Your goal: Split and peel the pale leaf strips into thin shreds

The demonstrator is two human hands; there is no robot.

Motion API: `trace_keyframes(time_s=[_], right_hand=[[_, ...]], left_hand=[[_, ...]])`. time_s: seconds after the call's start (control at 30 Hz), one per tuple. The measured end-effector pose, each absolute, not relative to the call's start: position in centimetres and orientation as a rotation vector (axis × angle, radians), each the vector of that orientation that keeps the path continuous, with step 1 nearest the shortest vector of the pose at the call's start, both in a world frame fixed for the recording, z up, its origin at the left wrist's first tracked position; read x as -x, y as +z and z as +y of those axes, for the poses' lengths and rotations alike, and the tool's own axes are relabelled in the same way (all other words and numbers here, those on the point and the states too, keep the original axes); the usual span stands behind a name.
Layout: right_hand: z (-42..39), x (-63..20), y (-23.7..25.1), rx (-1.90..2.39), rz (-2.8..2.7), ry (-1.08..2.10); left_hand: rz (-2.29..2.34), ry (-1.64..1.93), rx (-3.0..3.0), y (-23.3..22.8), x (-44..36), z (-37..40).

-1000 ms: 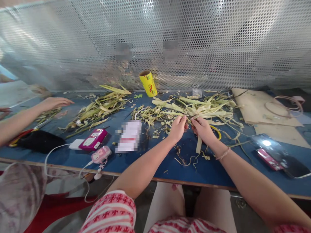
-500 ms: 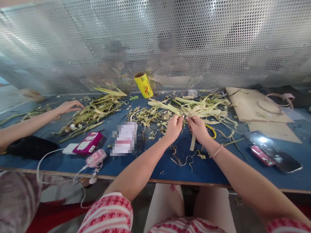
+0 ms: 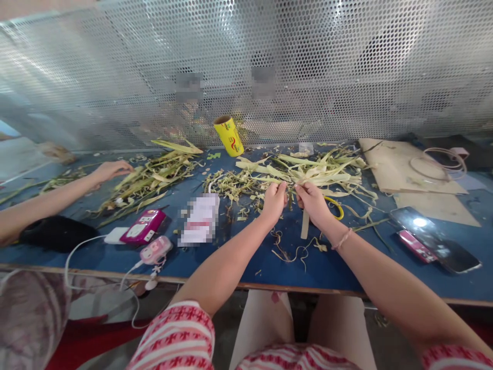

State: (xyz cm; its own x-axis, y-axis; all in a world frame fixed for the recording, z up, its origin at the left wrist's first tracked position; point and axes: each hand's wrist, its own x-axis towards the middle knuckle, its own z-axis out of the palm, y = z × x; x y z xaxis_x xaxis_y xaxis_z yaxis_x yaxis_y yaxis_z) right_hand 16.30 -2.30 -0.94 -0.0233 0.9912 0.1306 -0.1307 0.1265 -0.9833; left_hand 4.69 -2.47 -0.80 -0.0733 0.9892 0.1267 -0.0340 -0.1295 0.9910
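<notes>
In the middle of the blue table, my left hand [image 3: 275, 201] and my right hand [image 3: 311, 203] are close together, thumbs pinched against the fingers. A thin green leaf strip runs out from the left fingertips, over the pile. Below my right hand hangs a flat pale leaf strip [image 3: 305, 225], its upper end hidden by the fingers. Just beyond both hands lies a heap of dried green-yellow leaf strips [image 3: 327, 172]. Small curled scraps [image 3: 233, 186] are spread to the left of it. A yellow ring [image 3: 336, 208] lies partly behind my right wrist.
Another person's hand [image 3: 114, 168] reaches to a second leaf pile [image 3: 157, 174] at left. A yellow tube [image 3: 229, 136] stands near the perforated metal screen [image 3: 331, 67]. Phones, a magenta device [image 3: 143, 226] with cables, and brown cardboard [image 3: 408, 169] occupy the table.
My left hand has drawn slightly away from my right, widening the gap between the fingertips. My right hand has barely moved. The view has shifted a little.
</notes>
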Motion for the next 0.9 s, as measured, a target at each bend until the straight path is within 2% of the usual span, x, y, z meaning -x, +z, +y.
trace_keyframes(time_s=[0.43,0.9], right_hand=[[-3.1,-17.1,0.3,1.001,-1.143,1.268],[-3.0,-17.1,0.1,1.025,-1.127,1.289]], left_hand=[[0.876,1.238,-1.241,0.1,-4.0,-3.1],[0.976,1.318,-1.246,-0.2,-4.3,-3.2]])
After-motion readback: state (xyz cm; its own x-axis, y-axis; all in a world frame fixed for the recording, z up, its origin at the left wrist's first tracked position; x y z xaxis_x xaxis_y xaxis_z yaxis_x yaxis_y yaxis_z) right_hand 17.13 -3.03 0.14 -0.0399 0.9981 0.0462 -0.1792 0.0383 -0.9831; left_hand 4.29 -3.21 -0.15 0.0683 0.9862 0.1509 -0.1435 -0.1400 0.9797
